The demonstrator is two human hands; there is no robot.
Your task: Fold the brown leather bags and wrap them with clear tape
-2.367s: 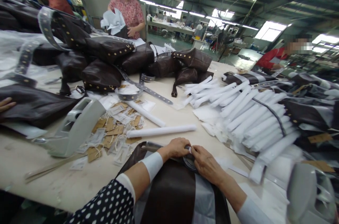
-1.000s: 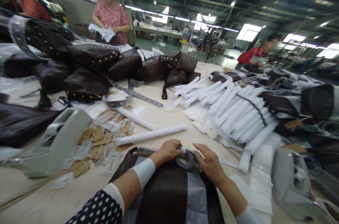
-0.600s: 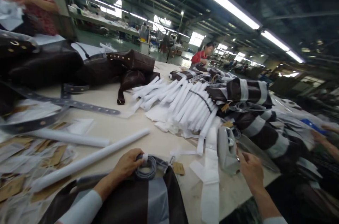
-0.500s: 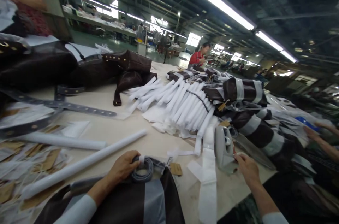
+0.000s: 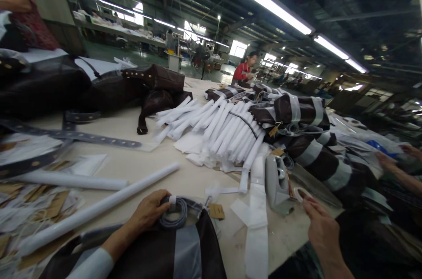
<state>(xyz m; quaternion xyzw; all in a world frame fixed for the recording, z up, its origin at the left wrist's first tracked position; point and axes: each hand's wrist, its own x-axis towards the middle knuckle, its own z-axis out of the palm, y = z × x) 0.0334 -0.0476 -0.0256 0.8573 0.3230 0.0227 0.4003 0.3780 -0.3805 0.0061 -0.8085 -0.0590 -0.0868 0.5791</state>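
My left hand (image 5: 152, 209) is closed on a coiled grey strap (image 5: 180, 214), its fingers at the pale band around the coil. Under that hand lies a dark brown bag (image 5: 148, 252) with a grey wrapped band across it. A brown paper tag (image 5: 216, 211) hangs by the bag's end. My right hand (image 5: 321, 222) pinches a small pale roll of tape (image 5: 299, 192) between thumb and fingers, above the table and apart from the bag. Just left of it stands a grey-white holder (image 5: 277, 182) with rolled pieces inside.
White paper rolls (image 5: 227, 133) are heaped mid-table. Brown bags with grey bands (image 5: 300, 111) pile at the right, near another person's hands (image 5: 391, 164). Dark bags (image 5: 112, 89) lie back left. Long white tubes (image 5: 99, 208) and tags (image 5: 49, 208) cover the left side.
My right hand has moved slightly right, away from the grey-white holder, and a tape roll now shows in its fingers. My left hand stays on the coiled strap.
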